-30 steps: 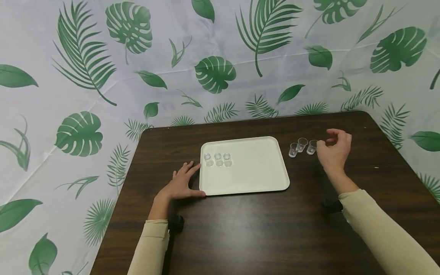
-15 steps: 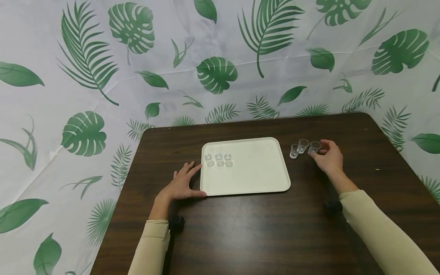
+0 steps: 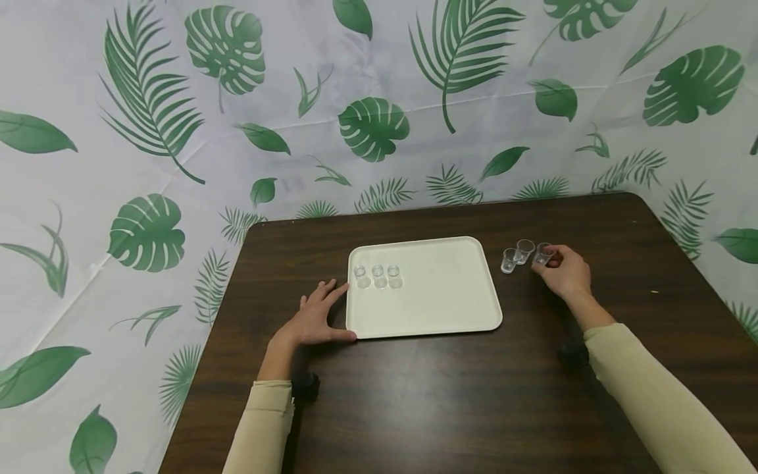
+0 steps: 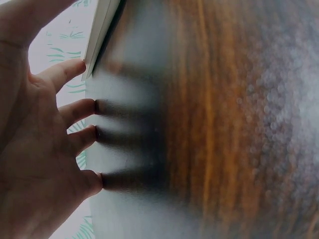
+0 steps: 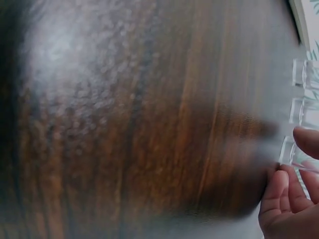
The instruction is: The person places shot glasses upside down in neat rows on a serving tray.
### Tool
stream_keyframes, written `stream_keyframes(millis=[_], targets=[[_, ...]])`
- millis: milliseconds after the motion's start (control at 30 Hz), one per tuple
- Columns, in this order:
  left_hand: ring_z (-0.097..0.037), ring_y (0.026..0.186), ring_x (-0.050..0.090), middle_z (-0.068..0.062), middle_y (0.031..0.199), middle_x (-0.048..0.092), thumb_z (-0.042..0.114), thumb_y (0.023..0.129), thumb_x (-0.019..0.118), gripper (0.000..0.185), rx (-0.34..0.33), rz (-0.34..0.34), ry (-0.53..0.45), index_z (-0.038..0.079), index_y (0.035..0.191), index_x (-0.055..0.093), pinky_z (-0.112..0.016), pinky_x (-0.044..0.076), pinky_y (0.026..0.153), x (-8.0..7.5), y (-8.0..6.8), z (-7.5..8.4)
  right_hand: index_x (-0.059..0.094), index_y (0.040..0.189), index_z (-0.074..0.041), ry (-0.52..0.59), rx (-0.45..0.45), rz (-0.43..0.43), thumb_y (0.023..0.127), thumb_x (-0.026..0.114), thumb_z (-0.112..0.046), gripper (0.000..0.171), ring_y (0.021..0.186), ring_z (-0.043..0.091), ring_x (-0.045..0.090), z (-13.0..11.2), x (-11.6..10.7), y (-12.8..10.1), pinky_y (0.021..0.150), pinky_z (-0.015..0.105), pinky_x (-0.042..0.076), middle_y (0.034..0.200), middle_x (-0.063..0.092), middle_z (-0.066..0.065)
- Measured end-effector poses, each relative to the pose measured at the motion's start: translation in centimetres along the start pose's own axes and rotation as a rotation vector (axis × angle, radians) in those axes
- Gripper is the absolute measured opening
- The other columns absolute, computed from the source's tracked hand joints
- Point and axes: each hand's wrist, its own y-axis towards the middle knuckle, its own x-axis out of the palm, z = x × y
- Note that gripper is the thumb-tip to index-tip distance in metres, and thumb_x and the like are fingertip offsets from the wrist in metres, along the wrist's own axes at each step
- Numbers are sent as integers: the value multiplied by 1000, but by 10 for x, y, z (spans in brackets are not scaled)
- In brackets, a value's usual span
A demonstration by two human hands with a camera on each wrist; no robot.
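My left hand (image 3: 310, 319) lies at the left edge of a cream tray (image 3: 441, 289), fingers spread. Its thumb and index fingertip touch the tray's rim, and the other fingertips rest on the table. My right hand (image 3: 566, 273) pinches a small clear shot glass (image 3: 541, 255) between thumb and fingers, right of the tray. In the right wrist view this glass (image 5: 287, 150) stands upright with its base at the tabletop. Two more clear shot glasses, one nearer (image 3: 508, 261) and one farther (image 3: 524, 251), stand close beside it. Three small clear glasses (image 3: 378, 276) form a row on the tray's left part.
The dark wood table (image 3: 438, 395) carries everything. A white cloth backdrop (image 3: 308, 158) with green leaves hangs behind and to the sides. A tiny pale speck (image 3: 654, 291) lies on the table right of my right hand.
My right hand has moved left and down from beside the glasses, and its fingers have closed on the rightmost shot glass. The left hand stays at the tray's edge.
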Motion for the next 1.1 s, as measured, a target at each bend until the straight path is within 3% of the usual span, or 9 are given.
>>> stream_keyframes(millis=[667,1100], targets=[[-36,149,2,-13,163,13,70,69,75,111,9,12,-6,26,157,25,-71,4,108,2,2,-1,57,124,4,-30,-2,19,94,67,-22,42,98,40,51,1,0,-2,83,53,39,107,56,24],[-36,149,3,-12,163,13,69,69,76,111,-4,6,-4,26,157,25,-71,4,108,1,1,0,59,120,3,32,-5,39,94,67,-27,41,101,40,56,1,-5,-4,83,49,43,109,61,26]])
